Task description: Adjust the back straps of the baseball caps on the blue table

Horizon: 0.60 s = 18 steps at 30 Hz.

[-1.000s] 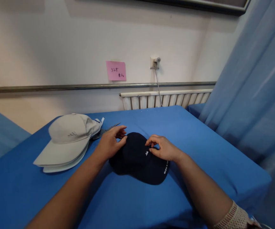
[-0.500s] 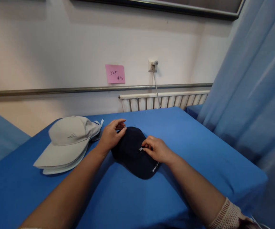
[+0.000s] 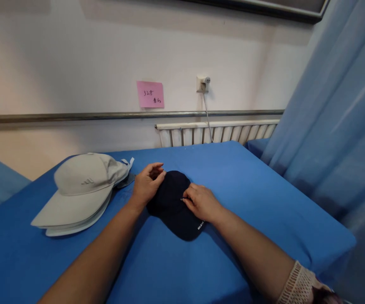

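Note:
A dark navy baseball cap (image 3: 176, 211) lies on the blue-covered bed, its brim pointing toward me and to the right, with white lettering along the brim edge. My left hand (image 3: 147, 182) is at the cap's upper left side, fingers curled and thumb against the cap. On the front panel, my right hand (image 3: 201, 202) pinches the fabric between thumb and fingers. That hand covers most of the small white logo and part of the brim lettering. To the left sits a stack of pale grey caps (image 3: 85, 177).
The blue cover (image 3: 264, 202) spreads under everything. Behind are a radiator (image 3: 220, 131), a metal rail (image 3: 106, 115), a socket with a plugged cable (image 3: 203, 84) and a pink note (image 3: 150, 94). A blue curtain (image 3: 337, 118) hangs on the right.
My right hand has shifted slightly left over the cap's front, covering more of the white logo. The left hand stays at the cap's side. The view has moved slightly.

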Each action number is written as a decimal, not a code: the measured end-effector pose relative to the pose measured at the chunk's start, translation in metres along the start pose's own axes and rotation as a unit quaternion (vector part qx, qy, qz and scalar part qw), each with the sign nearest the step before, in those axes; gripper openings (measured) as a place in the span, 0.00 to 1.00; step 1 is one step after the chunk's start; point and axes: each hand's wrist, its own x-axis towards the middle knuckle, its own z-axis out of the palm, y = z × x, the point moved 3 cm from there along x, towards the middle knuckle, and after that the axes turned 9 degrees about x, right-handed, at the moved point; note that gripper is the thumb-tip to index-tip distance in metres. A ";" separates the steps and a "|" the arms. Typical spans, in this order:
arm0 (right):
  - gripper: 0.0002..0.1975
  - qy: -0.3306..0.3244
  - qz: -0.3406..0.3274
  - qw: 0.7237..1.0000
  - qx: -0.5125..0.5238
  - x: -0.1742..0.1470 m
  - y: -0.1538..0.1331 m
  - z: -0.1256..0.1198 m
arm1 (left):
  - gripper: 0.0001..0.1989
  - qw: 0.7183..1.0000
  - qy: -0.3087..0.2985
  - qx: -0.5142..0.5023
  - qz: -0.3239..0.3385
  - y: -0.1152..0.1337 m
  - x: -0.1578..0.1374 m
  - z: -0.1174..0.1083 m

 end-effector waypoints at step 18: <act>0.06 0.128 0.047 0.967 0.213 -0.016 -0.003 -0.007 | 0.19 0.994 0.055 0.022 -0.095 -0.018 -0.021 -0.058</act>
